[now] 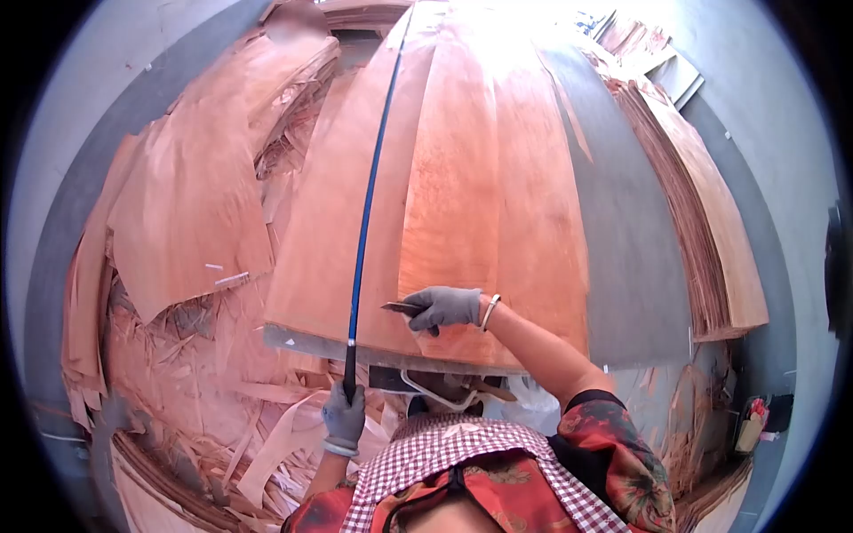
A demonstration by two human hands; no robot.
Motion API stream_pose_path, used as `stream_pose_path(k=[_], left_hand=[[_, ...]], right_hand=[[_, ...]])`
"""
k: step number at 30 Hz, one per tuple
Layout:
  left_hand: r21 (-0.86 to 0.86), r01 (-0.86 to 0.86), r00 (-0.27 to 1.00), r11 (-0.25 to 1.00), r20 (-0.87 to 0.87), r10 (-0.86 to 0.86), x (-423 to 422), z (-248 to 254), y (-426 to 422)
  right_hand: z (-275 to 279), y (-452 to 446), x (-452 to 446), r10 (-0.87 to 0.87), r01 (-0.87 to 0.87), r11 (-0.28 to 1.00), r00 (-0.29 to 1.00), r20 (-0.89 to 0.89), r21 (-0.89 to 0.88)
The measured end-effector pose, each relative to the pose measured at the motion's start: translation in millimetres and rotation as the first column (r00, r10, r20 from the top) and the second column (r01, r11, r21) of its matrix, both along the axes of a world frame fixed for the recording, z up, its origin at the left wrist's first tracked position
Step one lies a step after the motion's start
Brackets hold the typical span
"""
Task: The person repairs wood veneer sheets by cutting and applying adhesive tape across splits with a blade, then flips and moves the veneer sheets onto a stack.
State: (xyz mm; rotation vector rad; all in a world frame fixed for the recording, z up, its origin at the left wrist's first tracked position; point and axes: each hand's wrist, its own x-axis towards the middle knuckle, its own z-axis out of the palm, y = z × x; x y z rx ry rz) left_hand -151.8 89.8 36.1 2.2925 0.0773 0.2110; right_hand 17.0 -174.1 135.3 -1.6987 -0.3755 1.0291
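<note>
My left hand [343, 417], in a grey glove, is closed around the black handle of a long thin blue rod [368, 195]. The rod runs away from me along the left part of the wood veneer sheets [453, 178] on the table. My right hand [447, 308], also gloved, grips a small knife [402, 307] with a dark blade pointing left. It is over the near end of the sheets, a little right of the rod. The fingers hide most of the knife's handle.
The grey tabletop [622, 222] shows right of the sheets. Beyond it stands a thick veneer stack [702, 213]. Large veneer sheets [191, 209] are piled at the left, with torn scraps [213, 373] below them. A white curved frame [435, 400] is under the table's near edge.
</note>
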Motion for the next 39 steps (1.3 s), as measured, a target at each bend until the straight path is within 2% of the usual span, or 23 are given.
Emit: stream_pose_path(k=[2, 4, 7, 8, 11, 13, 15, 16, 19, 20, 23, 26, 29, 32, 34, 36, 38, 39], left_hand=[[-0.007, 0.024, 1.0, 1.0, -0.001, -0.024, 3.3, -1.6, -7.1], [-0.085, 0.053, 0.998, 0.995, -0.008, -0.054, 11.6, 8.4, -25.0], [-0.254, 0.066, 0.994, 0.965, -0.073, -0.087, 23.2, 5.3, -50.8], [-0.317, 0.056, 0.99, 0.947, -0.106, -0.094, 25.5, 2.1, -56.0], [-0.297, 0.062, 0.974, 0.953, -0.191, -0.123, 29.6, 9.2, -63.3], [-0.345, 0.02, 0.958, 0.938, -0.263, -0.117, 29.3, 1.2, -63.4], [-0.433, -0.042, 0.929, 0.901, -0.348, -0.124, 29.2, -1.3, -63.6], [-0.458, -0.034, 0.947, 0.888, -0.298, -0.117, 27.9, -3.3, -64.9], [-0.465, -0.028, 0.949, 0.885, -0.291, -0.123, 25.8, -1.8, -62.9], [-0.47, -0.038, 0.948, 0.882, -0.297, -0.118, 24.1, 0.6, -60.5], [-0.452, -0.042, 0.946, 0.891, -0.305, -0.11, 20.0, 9.9, -52.2], [-0.355, -0.013, 0.957, 0.935, -0.276, -0.092, 15.9, -12.5, -30.8], [-0.245, 0.012, 0.964, 0.969, -0.254, -0.077, 12.1, -26.1, -14.0], [-0.173, 0.047, 0.957, 0.984, -0.273, -0.094, 11.1, -18.7, -7.4], [-0.039, 0.099, 0.947, 0.994, -0.303, -0.106, 12.6, -13.0, -7.4], [0.087, 0.168, 0.948, 0.982, -0.287, -0.137, 16.4, -16.2, -5.4], [0.081, 0.196, 0.949, 0.977, -0.267, -0.168, 18.4, -15.0, -4.7], [0.076, 0.208, 0.95, 0.975, -0.253, -0.183, 24.6, -12.0, -8.6]], right_hand=[[-20.1, -20.6, -6.4, -0.017, 0.018, 0.998, 1.0, -0.019, 0.062], [-33.7, -29.5, -18.1, -0.077, 0.081, 0.993, 0.996, -0.053, 0.081], [-22.0, -29.4, -33.3, -0.068, 0.068, 0.998, 0.996, 0.063, 0.006], [-23.4, -31.4, -42.3, -0.155, 0.138, 0.985, 0.97, 0.187, 0.102], [-53.1, -67.4, -59.8, -0.564, 0.542, 0.801, 0.825, 0.017, 0.254], [-90.1, -108.9, -68.6, -0.768, 0.751, 0.637, 0.596, 0.235, 0.177], [-102.9, -132.6, -87.3, -0.798, 0.863, 0.503, 0.482, 0.362, -0.04], [-103.9, -134.2, -94.6, -0.793, 0.901, 0.411, 0.427, 0.435, -0.135], [-102.5, -114.8, -110.9, -0.867, 0.896, 0.432, 0.445, 0.224, -0.106], [-98.2, -111.5, -111.7, -0.893, 0.893, 0.448, 0.449, 0.033, -0.035], [-103.7, -92.9, -111.3, -0.899, 0.894, 0.433, 0.438, -0.024, 0.114], [-65.7, -72.9, -111.0, -0.908, 0.929, 0.352, 0.368, -0.201, 0.111], [-58.5, -48.8, -103.6, -0.89, 0.926, 0.234, 0.327, -0.318, 0.297], [1.1, -7.7, -83.5, -0.864, 0.869, 0.478, 0.492, -0.111, 0.131], [16.4, 34.3, -57.9, -0.834, 0.775, 0.49, 0.551, -0.045, 0.4], [24.1, 69.2, -24.9, -0.686, 0.621, 0.723, 0.694, 0.218, 0.301], [30.4, 106.6, 1.1, -0.594, 0.534, 0.798, 0.776, 0.212, 0.279], [25.1, 123.7, 18.1, -0.514, 0.494, 0.857, 0.792, 0.33, 0.15]])
